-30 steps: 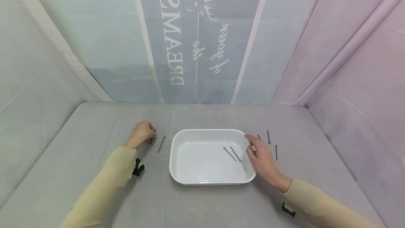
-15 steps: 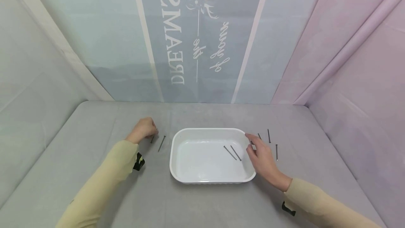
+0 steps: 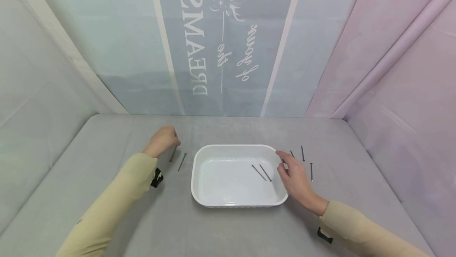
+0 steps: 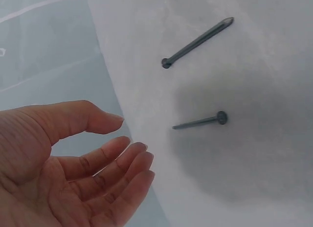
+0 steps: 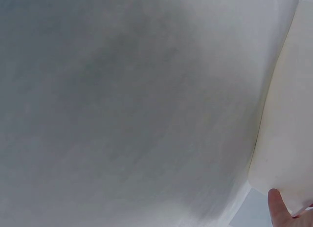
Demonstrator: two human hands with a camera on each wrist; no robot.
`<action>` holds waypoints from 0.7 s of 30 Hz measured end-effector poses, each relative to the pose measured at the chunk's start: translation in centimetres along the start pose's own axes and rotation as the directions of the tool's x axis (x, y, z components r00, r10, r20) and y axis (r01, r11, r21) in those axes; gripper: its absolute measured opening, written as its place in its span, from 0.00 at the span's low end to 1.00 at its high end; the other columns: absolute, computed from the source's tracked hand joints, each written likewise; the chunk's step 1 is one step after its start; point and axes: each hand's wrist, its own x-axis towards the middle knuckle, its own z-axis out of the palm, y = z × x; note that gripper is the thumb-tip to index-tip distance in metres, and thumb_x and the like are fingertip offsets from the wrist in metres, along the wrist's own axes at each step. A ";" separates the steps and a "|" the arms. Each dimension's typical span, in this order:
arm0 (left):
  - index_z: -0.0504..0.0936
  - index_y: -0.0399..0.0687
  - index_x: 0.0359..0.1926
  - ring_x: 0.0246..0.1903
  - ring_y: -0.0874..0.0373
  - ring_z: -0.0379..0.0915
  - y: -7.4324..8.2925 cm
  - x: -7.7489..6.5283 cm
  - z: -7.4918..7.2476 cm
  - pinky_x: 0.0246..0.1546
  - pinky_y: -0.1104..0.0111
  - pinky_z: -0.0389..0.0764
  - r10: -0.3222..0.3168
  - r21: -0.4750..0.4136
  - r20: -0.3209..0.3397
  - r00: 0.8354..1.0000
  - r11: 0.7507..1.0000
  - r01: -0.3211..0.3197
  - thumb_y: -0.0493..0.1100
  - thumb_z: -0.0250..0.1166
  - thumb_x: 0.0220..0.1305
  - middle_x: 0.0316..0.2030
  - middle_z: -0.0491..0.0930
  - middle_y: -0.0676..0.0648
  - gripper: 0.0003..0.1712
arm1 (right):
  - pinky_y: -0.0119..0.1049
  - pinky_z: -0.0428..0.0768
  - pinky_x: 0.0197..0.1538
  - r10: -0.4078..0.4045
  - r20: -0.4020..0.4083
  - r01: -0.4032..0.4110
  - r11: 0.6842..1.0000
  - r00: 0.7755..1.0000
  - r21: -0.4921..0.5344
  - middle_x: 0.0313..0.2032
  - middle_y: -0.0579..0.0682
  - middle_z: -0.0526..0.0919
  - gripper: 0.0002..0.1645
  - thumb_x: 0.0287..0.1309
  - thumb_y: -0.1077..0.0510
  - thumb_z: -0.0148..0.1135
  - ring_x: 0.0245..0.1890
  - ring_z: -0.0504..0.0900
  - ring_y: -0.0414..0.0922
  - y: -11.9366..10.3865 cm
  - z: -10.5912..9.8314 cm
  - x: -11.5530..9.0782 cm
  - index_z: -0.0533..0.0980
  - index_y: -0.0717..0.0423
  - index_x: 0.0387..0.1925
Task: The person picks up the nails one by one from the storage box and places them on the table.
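My left hand is at the left of the table, its fingertips close to the far end of a dark nail. In the left wrist view its thumb and loosely bent fingers stand apart with nothing between them. That nail and a second nail lie on the cloth beyond. My right hand holds the far right corner of a white rectangular dish, a finger against its outer wall. Something small and dark shows between right thumb and forefinger; its kind is unclear.
Two nails lie inside the dish. Several more are on the grey table beyond my right hand, among them an upright-lying nail and a farther nail. A printed cloth wall closes the back.
My left hand has drawn slightly away toward the far side, uncovering more of the nail beneath it. My right hand and the dish have stayed in place.
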 end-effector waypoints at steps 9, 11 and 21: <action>0.55 0.50 0.09 0.13 0.63 0.42 1.1 -0.2 -0.4 0.14 0.73 0.51 0.021 0.014 -0.007 1.000 1.000 -0.021 0.32 0.55 0.49 0.09 0.50 0.54 0.21 | 0.39 0.80 0.39 -0.005 0.003 0.005 1.000 1.000 0.001 0.52 0.62 0.74 0.22 0.58 0.67 0.47 0.47 0.77 0.56 0.0 -0.1 0.0 0.68 0.64 0.56; 0.60 0.47 0.11 0.13 0.62 0.46 1.3 -0.3 -0.6 0.15 0.72 0.54 0.031 0.027 -0.014 0.999 0.999 -0.031 0.32 0.56 0.50 0.11 0.55 0.53 0.17 | 0.39 0.80 0.39 -0.007 0.003 0.007 1.000 1.000 0.003 0.52 0.62 0.74 0.22 0.58 0.67 0.47 0.47 0.77 0.56 0.0 -0.1 -0.1 0.68 0.65 0.55; 0.76 0.30 0.45 0.42 0.43 0.74 3.1 -0.4 -1.2 0.40 0.55 0.75 0.066 0.106 -0.034 0.997 0.992 -0.062 0.36 0.58 0.54 0.45 0.76 0.35 0.17 | 0.38 0.80 0.39 -0.009 0.002 0.009 1.000 1.000 0.006 0.52 0.62 0.74 0.22 0.58 0.67 0.47 0.47 0.77 0.56 -0.2 -0.2 -0.1 0.68 0.65 0.55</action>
